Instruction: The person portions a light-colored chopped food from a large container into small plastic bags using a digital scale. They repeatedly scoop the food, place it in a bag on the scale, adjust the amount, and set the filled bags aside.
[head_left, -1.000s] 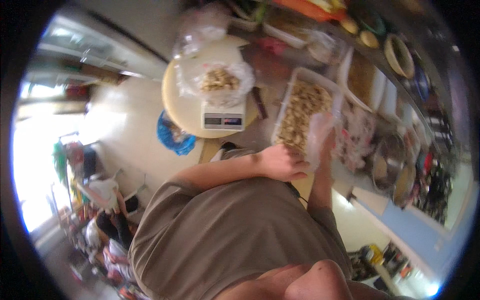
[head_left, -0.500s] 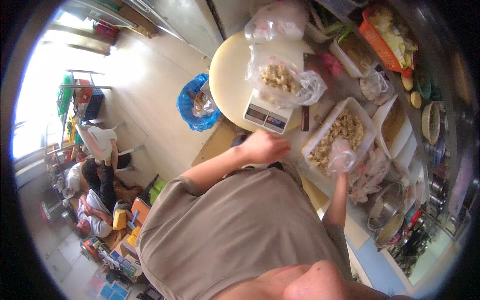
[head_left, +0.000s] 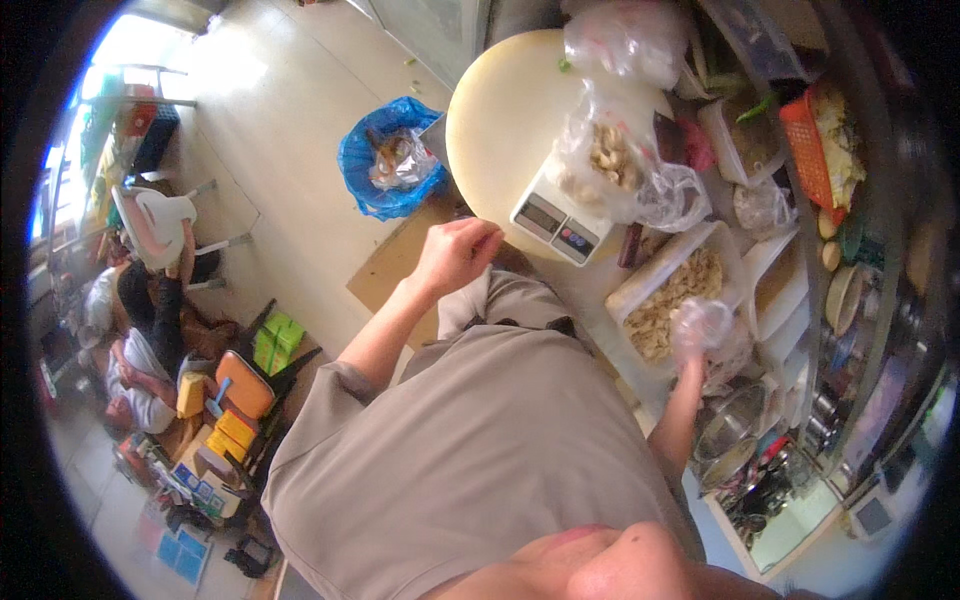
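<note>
Pale food pieces (head_left: 672, 305) lie in a white tub on the right side, directly below and beside the fingers of the right hand. I list the surroundings by size, largest first.

Round table (head_left: 500, 110): cream top, ahead of the person's body, to the left of the tub (head_left: 730, 258). The tub is rectangular and set at a slant. Blue-lined bin (head_left: 352, 165): on the floor, left of the table. Clear plastic bag (head_left: 680, 195): spread on the scale, with more pale pieces (head_left: 612, 155) inside it. Scale (head_left: 560, 222): white, at the near edge of the table, with its display and buttons facing the body.

Left hand (head_left: 457, 258): I have it raised in front of the body, between bin and scale, well apart from the tub. Its fingers are curled inward; I see nothing held in them.

Right hand (head_left: 698, 328): I have it over the near right part of the tub, inside thin clear plastic. The plastic blurs the fingertips, so I cannot tell whether they are clenched, released or grasping a piece.
</note>
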